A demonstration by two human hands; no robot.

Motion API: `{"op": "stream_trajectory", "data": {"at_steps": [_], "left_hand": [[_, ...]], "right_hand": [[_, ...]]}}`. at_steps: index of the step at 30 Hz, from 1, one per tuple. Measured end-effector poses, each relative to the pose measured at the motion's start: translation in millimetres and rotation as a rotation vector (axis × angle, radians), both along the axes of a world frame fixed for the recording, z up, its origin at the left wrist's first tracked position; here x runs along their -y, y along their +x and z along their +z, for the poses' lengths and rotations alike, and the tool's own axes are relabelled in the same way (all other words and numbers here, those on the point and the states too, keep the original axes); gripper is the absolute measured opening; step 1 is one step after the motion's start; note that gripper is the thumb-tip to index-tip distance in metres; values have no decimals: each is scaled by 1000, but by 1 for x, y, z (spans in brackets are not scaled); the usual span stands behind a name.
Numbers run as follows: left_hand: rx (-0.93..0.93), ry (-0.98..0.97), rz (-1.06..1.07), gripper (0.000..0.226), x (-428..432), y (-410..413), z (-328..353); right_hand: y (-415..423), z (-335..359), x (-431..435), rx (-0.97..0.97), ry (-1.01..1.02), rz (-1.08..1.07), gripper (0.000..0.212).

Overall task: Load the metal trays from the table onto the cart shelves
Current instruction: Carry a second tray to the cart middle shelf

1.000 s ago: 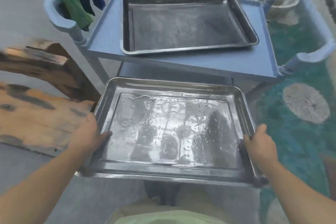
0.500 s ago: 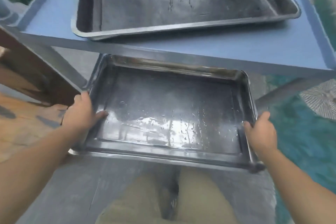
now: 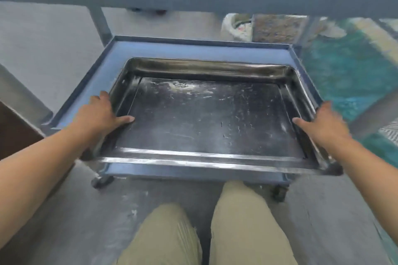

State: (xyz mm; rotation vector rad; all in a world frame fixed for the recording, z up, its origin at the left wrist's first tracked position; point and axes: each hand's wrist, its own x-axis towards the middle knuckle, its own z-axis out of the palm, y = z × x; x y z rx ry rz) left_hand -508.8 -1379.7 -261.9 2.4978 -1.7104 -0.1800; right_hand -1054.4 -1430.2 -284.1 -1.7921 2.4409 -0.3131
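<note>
grey concrete floor (image 3: 53,34), dusty. teal patterned rug (image 3: 353,75) at right. white sack (image 3: 235,28) beside a speckled block (image 3: 277,29) beyond the far edge. dark brown wooden piece (image 3: 15,131) at left. khaki trousers (image 3: 243,228) at bottom.

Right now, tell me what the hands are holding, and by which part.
Both hold the metal tray: left hand on its left rim, right hand on its right rim, thumbs inside.
</note>
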Motion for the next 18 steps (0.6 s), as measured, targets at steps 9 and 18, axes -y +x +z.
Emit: {"op": "stream_trajectory", "data": {"at_steps": [9,18], "left_hand": [[67,-71,-59,93,40,20,-15],[97,-52,-40,92,42,30,-14]], "right_hand": [[6,-4,33,10,-21,9,93],[31,-3,32,-76,19,37,102]]}}
